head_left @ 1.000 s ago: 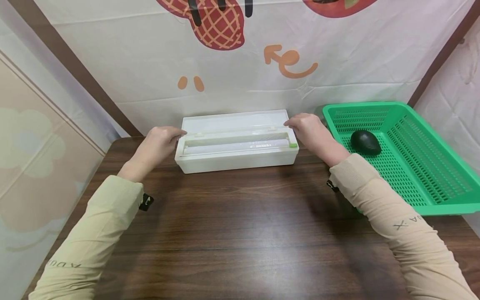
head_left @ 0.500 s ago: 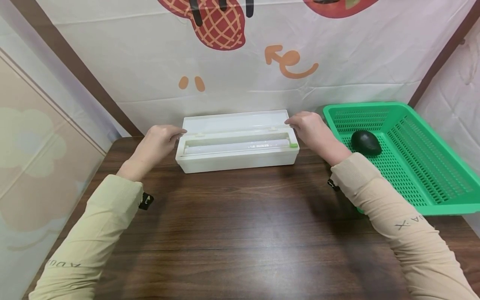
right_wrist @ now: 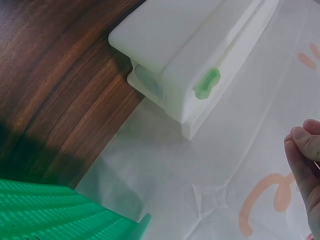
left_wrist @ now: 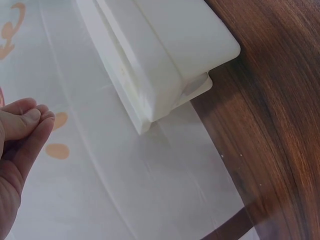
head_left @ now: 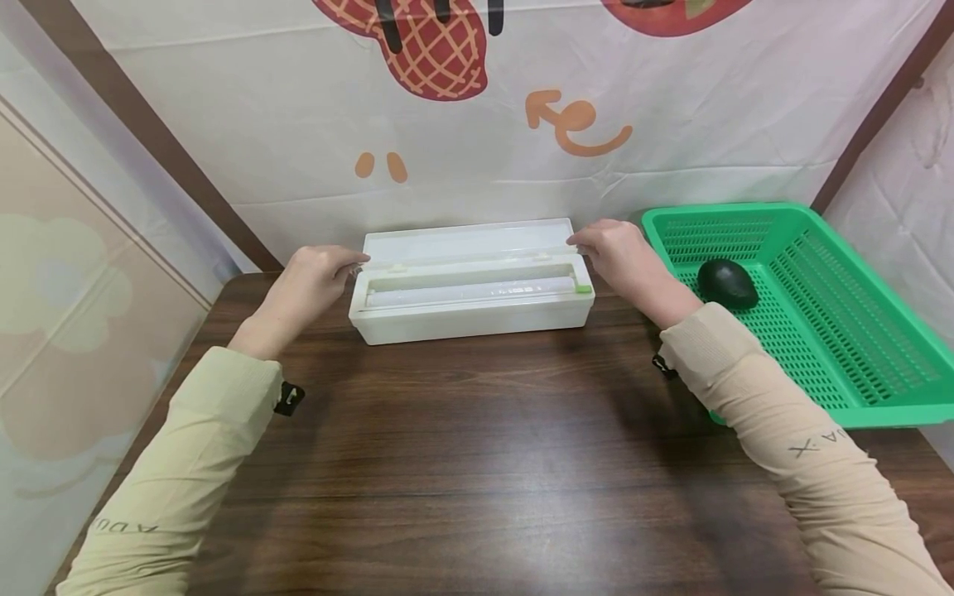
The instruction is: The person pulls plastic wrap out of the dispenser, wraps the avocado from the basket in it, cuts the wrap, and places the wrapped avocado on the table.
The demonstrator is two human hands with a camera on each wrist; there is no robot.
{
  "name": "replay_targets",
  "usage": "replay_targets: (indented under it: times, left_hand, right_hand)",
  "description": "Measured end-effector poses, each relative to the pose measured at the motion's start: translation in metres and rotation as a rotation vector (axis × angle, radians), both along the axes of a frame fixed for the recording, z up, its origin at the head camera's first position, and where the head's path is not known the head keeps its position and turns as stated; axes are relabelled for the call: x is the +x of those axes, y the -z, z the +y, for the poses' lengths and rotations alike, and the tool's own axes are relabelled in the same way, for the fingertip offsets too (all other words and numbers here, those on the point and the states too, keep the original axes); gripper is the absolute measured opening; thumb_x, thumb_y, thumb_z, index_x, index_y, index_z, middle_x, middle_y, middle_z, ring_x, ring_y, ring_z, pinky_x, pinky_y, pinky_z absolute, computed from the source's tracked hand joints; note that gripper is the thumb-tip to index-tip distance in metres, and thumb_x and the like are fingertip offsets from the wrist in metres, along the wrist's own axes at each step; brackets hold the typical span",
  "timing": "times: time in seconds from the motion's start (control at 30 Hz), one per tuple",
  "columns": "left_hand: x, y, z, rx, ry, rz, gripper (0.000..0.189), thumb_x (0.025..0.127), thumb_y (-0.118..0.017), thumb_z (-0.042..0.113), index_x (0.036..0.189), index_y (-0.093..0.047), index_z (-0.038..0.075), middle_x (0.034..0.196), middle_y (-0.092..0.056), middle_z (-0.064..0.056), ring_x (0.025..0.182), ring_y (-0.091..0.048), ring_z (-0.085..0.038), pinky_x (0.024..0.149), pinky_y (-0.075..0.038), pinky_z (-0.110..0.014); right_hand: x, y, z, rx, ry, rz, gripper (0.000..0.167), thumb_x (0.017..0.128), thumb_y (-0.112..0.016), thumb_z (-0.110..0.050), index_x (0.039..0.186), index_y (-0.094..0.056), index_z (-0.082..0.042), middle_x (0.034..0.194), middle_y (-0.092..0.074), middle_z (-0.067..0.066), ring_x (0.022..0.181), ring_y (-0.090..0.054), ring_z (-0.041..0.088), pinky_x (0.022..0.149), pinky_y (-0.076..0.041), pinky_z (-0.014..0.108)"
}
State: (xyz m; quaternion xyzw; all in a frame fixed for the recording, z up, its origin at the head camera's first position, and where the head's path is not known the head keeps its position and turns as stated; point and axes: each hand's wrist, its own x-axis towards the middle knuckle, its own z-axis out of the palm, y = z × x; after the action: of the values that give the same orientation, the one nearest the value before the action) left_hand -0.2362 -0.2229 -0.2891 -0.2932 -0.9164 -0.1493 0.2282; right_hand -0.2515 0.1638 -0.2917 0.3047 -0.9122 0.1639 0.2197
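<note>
Near: open desk [head_left: 477, 463] between our sleeves [head_left: 790, 451] | right: green basket [head_left: 879, 414], dark oval fruit [head_left: 726, 283] inside, hems us in | farther: our left hand [head_left: 301, 285] and right hand [head_left: 619, 257] pinch clear film [head_left: 477, 258] over white box [head_left: 473, 323] | back: hanging cloth [head_left: 477, 178]

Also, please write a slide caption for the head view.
Left hand and right hand pinch apparent clear film at an open white box, green basket alongside.
</note>
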Motion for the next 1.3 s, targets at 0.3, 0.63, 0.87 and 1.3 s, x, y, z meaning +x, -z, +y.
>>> replay_targets:
  times: [0.3,0.63,0.87,1.3]
  left_hand:
    - [0.0011,-0.0027,-0.0001,0.001,-0.003,-0.002,0.025,0.079,-0.053,-0.017,0.095,-0.068,-0.006,0.09,-0.068,-0.019,0.084,-0.064,-0.032,0.075,-0.05,-0.042]
    - [0.002,-0.0047,-0.0003,0.007,0.0,0.01,0.023,0.079,-0.054,-0.016,0.095,-0.068,-0.006,0.09,-0.067,-0.019,0.085,-0.064,-0.033,0.076,-0.05,-0.043]
    - [0.0028,-0.0061,-0.0005,0.005,0.003,0.024,0.023,0.079,-0.054,-0.016,0.095,-0.068,-0.006,0.089,-0.068,-0.019,0.083,-0.064,-0.032,0.075,-0.05,-0.042]
    - [0.0044,-0.0088,-0.0007,0.031,0.026,0.061,0.022,0.079,-0.056,-0.016,0.094,-0.068,-0.006,0.09,-0.068,-0.019,0.083,-0.064,-0.033,0.075,-0.05,-0.042]
  right_hand:
    - [0.0006,-0.0006,0.0015,-0.013,-0.006,0.005,0.018,0.084,-0.055,0.009,0.095,-0.069,0.003,0.089,-0.067,0.017,0.085,-0.062,0.029,0.077,-0.05,0.04]
    - [0.0021,-0.0025,0.0022,-0.016,-0.014,0.034,0.017,0.084,-0.056,0.008,0.094,-0.069,0.002,0.087,-0.068,0.015,0.083,-0.063,0.028,0.075,-0.051,0.039]
    - [0.0035,-0.0037,0.0024,-0.032,-0.016,0.037,0.018,0.083,-0.057,0.009,0.094,-0.069,0.003,0.087,-0.068,0.016,0.083,-0.063,0.028,0.075,-0.051,0.039]
    - [0.0024,-0.0041,0.0043,-0.063,-0.037,0.067,0.018,0.082,-0.057,0.011,0.091,-0.07,0.003,0.085,-0.068,0.016,0.081,-0.063,0.028,0.072,-0.051,0.039]
